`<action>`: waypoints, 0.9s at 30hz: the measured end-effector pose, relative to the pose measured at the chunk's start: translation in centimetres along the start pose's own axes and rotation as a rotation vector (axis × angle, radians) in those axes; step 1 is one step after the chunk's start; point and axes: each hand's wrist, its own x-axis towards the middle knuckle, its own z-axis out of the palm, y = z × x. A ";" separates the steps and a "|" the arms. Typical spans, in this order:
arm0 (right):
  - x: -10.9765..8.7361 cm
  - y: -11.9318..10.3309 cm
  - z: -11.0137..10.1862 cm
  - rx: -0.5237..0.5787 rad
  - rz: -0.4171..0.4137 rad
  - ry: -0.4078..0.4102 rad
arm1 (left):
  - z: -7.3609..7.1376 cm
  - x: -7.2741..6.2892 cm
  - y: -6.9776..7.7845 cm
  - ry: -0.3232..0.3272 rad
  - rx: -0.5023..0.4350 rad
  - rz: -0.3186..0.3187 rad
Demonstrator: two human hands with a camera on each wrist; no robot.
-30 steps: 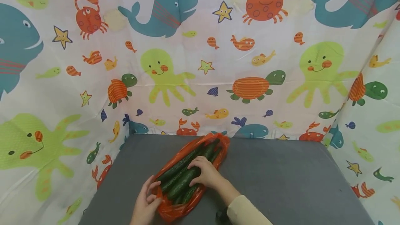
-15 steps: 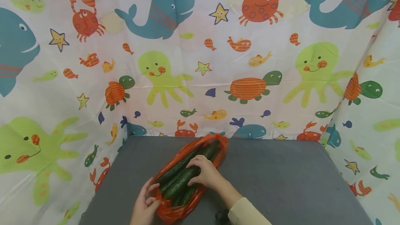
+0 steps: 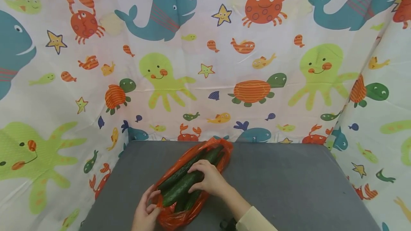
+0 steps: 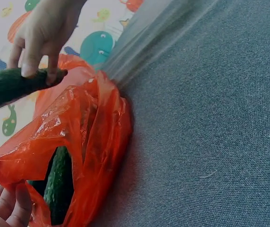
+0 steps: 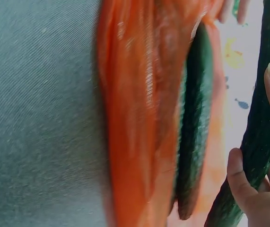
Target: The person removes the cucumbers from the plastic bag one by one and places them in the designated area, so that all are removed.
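Note:
An orange plastic bag [image 3: 178, 220] lies open at an angle on the grey table, with several dark green cucumbers [image 3: 176, 177] inside. My right hand [image 3: 210, 181] grips one cucumber [image 3: 181, 189] between thumb and fingers; both wrist views show this cucumber [image 5: 260, 127] lifted clear of the bag. At the bag's near end, my left hand [image 3: 146, 208] pinches the plastic edge, as the left wrist view shows with the fingers [image 4: 21, 205] on the orange film. Another cucumber [image 4: 59, 187] shows through the bag's opening there. Part of the left hand lies outside that view.
The grey tabletop [image 3: 273, 184] stretches to the right of the bag. A white curtain [image 3: 205, 109] printed with sea animals hangs behind and on both sides. Beside the right sleeve [image 3: 255, 220] is a small dark object [image 3: 226, 224], partly cut off.
The cucumber in my right hand has shifted left over the bag's near end, showing more of the bag's inside. My left hand keeps its place at the bag's edge. The head view has turned slightly.

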 end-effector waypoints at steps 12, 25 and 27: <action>-0.8 -2.3 -1.1 -0.030 -0.033 0.072 | 0.4 0.0 0.3 0.044 0.018 0.032; -3.1 -0.8 -1.8 -0.044 0.062 0.215 | 0.6 -0.3 -0.1 0.048 -0.052 0.054; -3.4 -0.2 -2.1 -0.040 0.084 0.227 | 0.7 -0.3 0.0 0.051 -0.054 0.057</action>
